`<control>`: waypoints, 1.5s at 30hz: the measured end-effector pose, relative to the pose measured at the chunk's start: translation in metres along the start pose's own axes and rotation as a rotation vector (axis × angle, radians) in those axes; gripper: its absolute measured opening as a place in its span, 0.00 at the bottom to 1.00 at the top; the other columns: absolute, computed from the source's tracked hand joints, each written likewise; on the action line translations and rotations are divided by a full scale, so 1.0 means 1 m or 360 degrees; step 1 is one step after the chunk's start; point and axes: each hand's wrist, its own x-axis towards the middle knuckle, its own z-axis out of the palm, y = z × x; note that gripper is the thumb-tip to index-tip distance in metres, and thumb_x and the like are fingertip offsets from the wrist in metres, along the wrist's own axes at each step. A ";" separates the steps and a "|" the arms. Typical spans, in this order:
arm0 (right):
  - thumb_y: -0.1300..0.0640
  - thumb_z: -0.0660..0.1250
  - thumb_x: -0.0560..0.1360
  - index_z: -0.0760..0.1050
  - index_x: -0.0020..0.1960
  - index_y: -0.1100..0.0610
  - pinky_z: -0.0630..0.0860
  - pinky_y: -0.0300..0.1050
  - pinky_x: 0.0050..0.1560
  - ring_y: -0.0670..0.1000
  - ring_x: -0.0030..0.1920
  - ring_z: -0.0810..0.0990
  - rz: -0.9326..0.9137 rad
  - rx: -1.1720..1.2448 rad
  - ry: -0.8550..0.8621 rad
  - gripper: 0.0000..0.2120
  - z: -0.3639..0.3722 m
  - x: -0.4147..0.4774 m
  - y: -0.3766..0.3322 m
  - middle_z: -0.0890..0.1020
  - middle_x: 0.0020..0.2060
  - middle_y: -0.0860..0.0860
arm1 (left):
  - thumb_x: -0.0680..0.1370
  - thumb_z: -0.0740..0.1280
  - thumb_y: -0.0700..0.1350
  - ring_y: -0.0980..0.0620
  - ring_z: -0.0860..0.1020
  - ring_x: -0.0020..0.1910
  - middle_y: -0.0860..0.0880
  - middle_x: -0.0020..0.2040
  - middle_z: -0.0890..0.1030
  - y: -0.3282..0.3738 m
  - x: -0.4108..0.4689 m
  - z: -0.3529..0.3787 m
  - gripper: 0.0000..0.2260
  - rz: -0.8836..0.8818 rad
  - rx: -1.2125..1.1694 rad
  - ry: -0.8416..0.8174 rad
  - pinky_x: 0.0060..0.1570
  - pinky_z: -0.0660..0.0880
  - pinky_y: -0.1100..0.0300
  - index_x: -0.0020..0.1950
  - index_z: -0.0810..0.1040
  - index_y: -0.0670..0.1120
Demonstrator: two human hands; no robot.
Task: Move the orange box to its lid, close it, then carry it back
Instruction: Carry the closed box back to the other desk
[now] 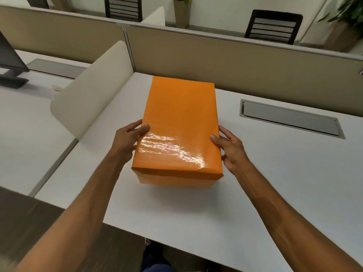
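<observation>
Box: we saw the orange box (179,132) with its lid (176,122) already on, glossy top catching a streak of light near the front edge.
Where it sat: on the white desk (275,173), lengthwise away from us, roughly in the middle; whether its base touched the desktop or hung just above it, we could not tell.
Lid fit: the lid's front rim overlapped the lower part, and a paler orange band showed beneath it.
Left hand: our left hand (125,140) was pressed against the box's left side, thumb laid over the top edge, fingers (135,124) curled along the side — clamped on the box.
Right hand: our right hand (231,148) mirrored it on the right side, thumb on the top edge, fingers (224,130) spread down the wall — gripping the box too.
Arms: both forearms were bare and reached in from the bottom corners.
Right of the box: a grey cable hatch (290,118) lay flush in the desktop, well apart from our right hand.
Left of the box: a cream divider panel (94,87) stood on edge between this desk and the next.
Far left: a dark monitor (9,55) stood on the neighbouring desk.
Behind: a beige partition (235,57) ran across, with two dark chairs (273,26) and potted plants (182,10) beyond it.
</observation>
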 end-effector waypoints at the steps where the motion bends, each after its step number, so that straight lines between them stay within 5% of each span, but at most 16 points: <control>1: 0.52 0.76 0.70 0.69 0.73 0.47 0.78 0.58 0.50 0.52 0.58 0.81 -0.0005 0.0002 0.0015 0.33 0.016 0.008 0.000 0.82 0.58 0.45 | 0.75 0.73 0.49 0.44 0.82 0.55 0.46 0.61 0.82 0.005 0.015 -0.011 0.24 0.0002 0.0016 -0.0007 0.51 0.79 0.47 0.70 0.76 0.49; 6: 0.52 0.74 0.73 0.68 0.74 0.48 0.77 0.57 0.51 0.53 0.57 0.80 -0.0028 -0.0024 0.0079 0.32 0.091 0.045 -0.004 0.79 0.63 0.49 | 0.75 0.74 0.47 0.43 0.82 0.56 0.45 0.60 0.83 0.030 0.087 -0.065 0.23 -0.0036 0.0112 -0.0043 0.46 0.79 0.51 0.69 0.77 0.47; 14: 0.56 0.73 0.74 0.66 0.75 0.51 0.79 0.38 0.33 0.46 0.49 0.81 -0.0085 0.0009 0.0131 0.31 0.184 0.110 -0.010 0.78 0.65 0.52 | 0.77 0.71 0.43 0.51 0.83 0.46 0.48 0.50 0.84 0.064 0.194 -0.119 0.19 -0.0004 0.0324 -0.0082 0.49 0.80 0.51 0.68 0.77 0.45; 20: 0.57 0.72 0.75 0.66 0.75 0.51 0.79 0.46 0.43 0.52 0.55 0.80 -0.0071 0.0047 0.0180 0.31 0.228 0.155 -0.012 0.77 0.68 0.53 | 0.77 0.70 0.41 0.45 0.81 0.53 0.41 0.60 0.82 0.081 0.259 -0.133 0.20 -0.0018 0.0398 -0.0071 0.54 0.77 0.50 0.70 0.75 0.43; 26: 0.55 0.73 0.74 0.66 0.75 0.51 0.77 0.62 0.60 0.58 0.62 0.79 -0.0086 0.0025 0.0243 0.31 0.253 0.192 -0.011 0.77 0.67 0.54 | 0.80 0.66 0.41 0.47 0.80 0.50 0.41 0.61 0.81 0.101 0.302 -0.135 0.18 0.0048 0.0467 -0.0117 0.53 0.74 0.52 0.70 0.75 0.42; 29: 0.53 0.73 0.75 0.66 0.75 0.50 0.78 0.62 0.59 0.57 0.61 0.79 -0.0099 -0.0043 0.0273 0.31 0.259 0.205 -0.015 0.77 0.67 0.54 | 0.80 0.66 0.43 0.44 0.78 0.55 0.41 0.64 0.79 0.106 0.316 -0.135 0.19 0.0053 0.0515 -0.0132 0.56 0.74 0.49 0.71 0.74 0.43; 34: 0.51 0.71 0.76 0.66 0.75 0.50 0.79 0.50 0.48 0.54 0.58 0.79 -0.0136 -0.0164 0.0287 0.30 0.260 0.214 -0.019 0.77 0.67 0.53 | 0.81 0.66 0.46 0.41 0.78 0.61 0.41 0.67 0.78 0.109 0.326 -0.135 0.20 0.0042 0.0547 -0.0144 0.62 0.73 0.44 0.72 0.72 0.44; 41: 0.46 0.70 0.75 0.65 0.75 0.48 0.77 0.65 0.59 0.59 0.63 0.78 -0.0129 -0.0388 0.0360 0.31 0.264 0.217 -0.022 0.76 0.69 0.54 | 0.81 0.65 0.50 0.38 0.77 0.63 0.40 0.68 0.77 0.110 0.323 -0.134 0.23 0.0095 0.0710 -0.0134 0.65 0.72 0.40 0.75 0.70 0.45; 45: 0.43 0.68 0.76 0.63 0.76 0.48 0.76 0.63 0.61 0.60 0.65 0.76 -0.0157 -0.0565 0.0377 0.32 0.265 0.208 -0.026 0.74 0.70 0.56 | 0.81 0.63 0.53 0.37 0.74 0.68 0.40 0.72 0.74 0.108 0.311 -0.130 0.27 0.0228 0.0997 -0.0029 0.67 0.69 0.40 0.77 0.65 0.45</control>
